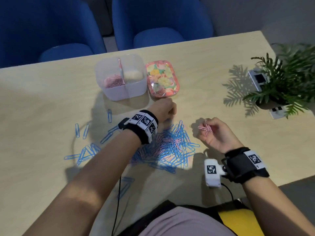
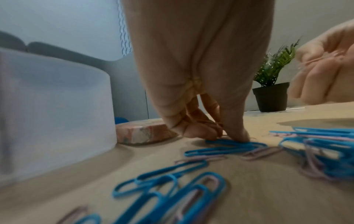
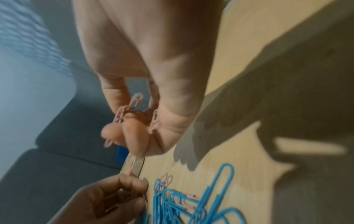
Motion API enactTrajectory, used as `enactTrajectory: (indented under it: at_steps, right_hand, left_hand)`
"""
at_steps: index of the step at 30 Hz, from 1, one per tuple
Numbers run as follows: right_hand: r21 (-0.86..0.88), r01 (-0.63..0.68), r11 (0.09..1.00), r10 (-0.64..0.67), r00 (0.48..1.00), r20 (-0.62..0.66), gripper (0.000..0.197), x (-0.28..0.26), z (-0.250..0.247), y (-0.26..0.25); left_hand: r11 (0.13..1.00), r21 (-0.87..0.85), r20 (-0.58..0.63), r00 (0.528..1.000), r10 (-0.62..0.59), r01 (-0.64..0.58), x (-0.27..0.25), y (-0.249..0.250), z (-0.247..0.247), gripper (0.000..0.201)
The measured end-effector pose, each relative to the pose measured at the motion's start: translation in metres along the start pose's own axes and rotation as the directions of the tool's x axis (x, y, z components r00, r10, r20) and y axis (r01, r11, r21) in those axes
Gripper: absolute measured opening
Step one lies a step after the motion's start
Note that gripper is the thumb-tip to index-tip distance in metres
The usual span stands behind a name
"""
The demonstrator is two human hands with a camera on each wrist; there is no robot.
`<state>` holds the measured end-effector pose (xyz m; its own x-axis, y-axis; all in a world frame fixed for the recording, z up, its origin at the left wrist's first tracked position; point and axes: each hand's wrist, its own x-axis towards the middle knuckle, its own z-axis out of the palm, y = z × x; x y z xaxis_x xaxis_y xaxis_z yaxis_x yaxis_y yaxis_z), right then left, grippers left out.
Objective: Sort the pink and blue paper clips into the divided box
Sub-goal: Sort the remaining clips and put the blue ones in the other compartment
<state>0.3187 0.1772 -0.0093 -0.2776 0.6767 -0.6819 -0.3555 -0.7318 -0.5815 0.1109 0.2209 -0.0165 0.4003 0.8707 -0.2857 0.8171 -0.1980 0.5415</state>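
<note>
A translucent divided box stands at the back of the table; its left compartment holds pink clips. A mixed pile of blue and pink paper clips lies in front of me. My left hand reaches down at the pile's far edge. Its curled fingers hold thin pink clips while the thumb tip touches a blue clip on the table. My right hand hovers right of the pile and pinches a small bunch of pink clips, also seen among its fingers.
A floral tin sits right of the box. A potted plant and a table socket are at the far right. Loose blue clips lie scattered to the left. Blue chairs stand behind the table.
</note>
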Motion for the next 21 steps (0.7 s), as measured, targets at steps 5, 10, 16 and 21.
enactTrajectory:
  at_steps: [5, 10, 16, 21]
  right_hand:
    - [-0.063, 0.018, 0.998, -0.021, 0.999, -0.036, 0.015, 0.003, -0.005, 0.004]
    - [-0.879, 0.230, 0.418, -0.448, 0.894, 0.021, 0.016, 0.024, 0.002, 0.016]
    - [-0.985, 0.155, -0.077, -0.459, 0.871, 0.173, 0.019, 0.014, 0.030, 0.020]
    - [-0.921, 0.292, -0.257, -0.339, 0.865, 0.369, 0.020, -0.006, 0.028, 0.051]
  left_hand:
    - [0.982, 0.191, 0.030, 1.000, -0.008, 0.002, -0.004, -0.008, 0.003, 0.018]
    - [0.987, -0.082, -0.078, 0.987, -0.143, 0.137, -0.024, -0.018, 0.002, 0.015]
    - [0.600, -0.776, -0.009, 0.948, -0.317, 0.193, -0.042, -0.020, -0.003, 0.022]
    - [0.323, -0.916, 0.115, 0.926, -0.360, 0.239, -0.049, -0.014, 0.003, 0.019]
